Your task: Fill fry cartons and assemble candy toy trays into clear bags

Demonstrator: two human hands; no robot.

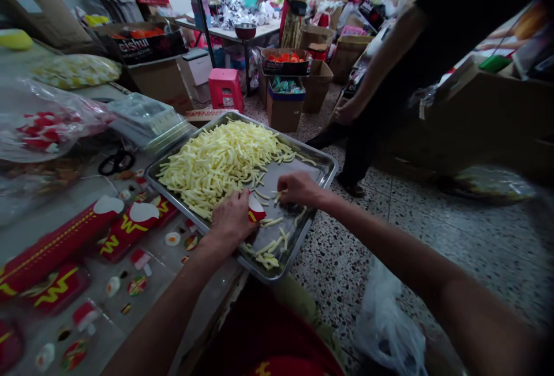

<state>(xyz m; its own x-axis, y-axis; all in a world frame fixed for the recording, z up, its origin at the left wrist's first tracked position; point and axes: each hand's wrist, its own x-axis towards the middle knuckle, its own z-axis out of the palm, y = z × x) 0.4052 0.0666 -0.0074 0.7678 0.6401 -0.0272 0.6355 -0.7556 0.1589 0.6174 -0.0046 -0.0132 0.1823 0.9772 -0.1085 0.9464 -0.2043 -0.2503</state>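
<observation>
- Scissors (116,162) lay on the table (142,330) near the tray (285,171); judged a snag risk if the tray got pushed left.
- Heaped pale fry-shaped pieces (220,157) filled the tray's far-left part; a knock to the heap might send some over the rim.
- Left hand (232,214) was wrapped around a small red carton (257,207) in the tray, beside the heap; too firm a squeeze could crease it.
- Loose pieces (267,259) lay by the near corner; a sleeve or wrist might sweep them out.
- Right hand (299,188) was apart from the left, fingers bunched low over the tray at a piece; a poor pinch could drop it.
- The tray seemed to overhang the table edge; weight on its right side might tip it.
- A person in dark clothes (393,70) stood just beyond; a bump was possible.
- Hidden: most of the carton, behind the left hand; the right fingertips, so whether they gripped the piece could not be told.
- Far right: dim, blurred; floor bag (387,312) contents unclear.
</observation>
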